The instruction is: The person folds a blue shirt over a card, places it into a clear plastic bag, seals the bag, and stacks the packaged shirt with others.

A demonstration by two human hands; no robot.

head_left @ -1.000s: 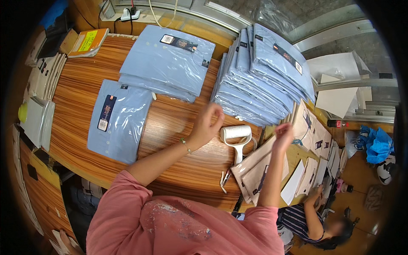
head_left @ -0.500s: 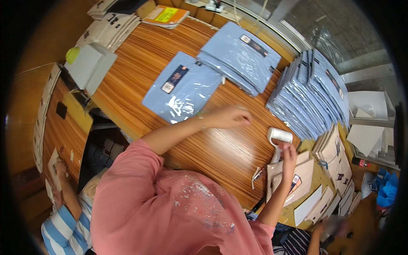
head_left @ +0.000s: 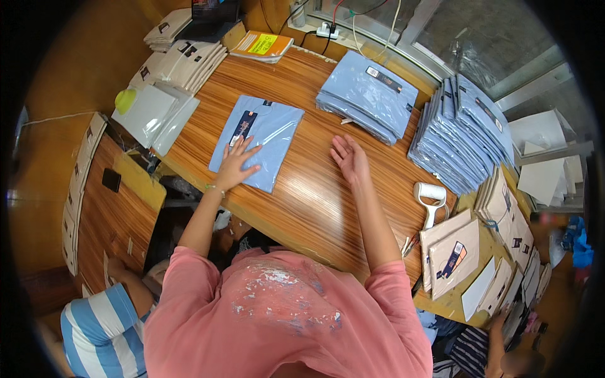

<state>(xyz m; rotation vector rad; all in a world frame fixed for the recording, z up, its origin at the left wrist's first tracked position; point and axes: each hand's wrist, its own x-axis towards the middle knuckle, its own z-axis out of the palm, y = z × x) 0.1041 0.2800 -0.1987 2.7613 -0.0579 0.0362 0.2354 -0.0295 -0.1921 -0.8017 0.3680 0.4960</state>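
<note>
The left hand (head_left: 234, 165) is laid flat, fingers spread, on a bagged blue shirt (head_left: 257, 142) lying alone on the desk (head_left: 315, 201). The right hand (head_left: 350, 160) is held open, palm down, on bare wood just right of the shirt, nothing gripped. Shirt stacks (head_left: 368, 96) are seen beyond, a white roller (head_left: 430, 200) to the right

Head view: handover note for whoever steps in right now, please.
Left hand: open, flat on the bagged blue shirt lying alone on the wooden table.
Right hand: open, holding nothing, resting on bare table beside it.
Done: a stack of bagged shirts sits behind; a bigger pile is to the right.
Left: the single shirt is not yet on any stack.
White lint roller lies untouched near the right edge.
</note>
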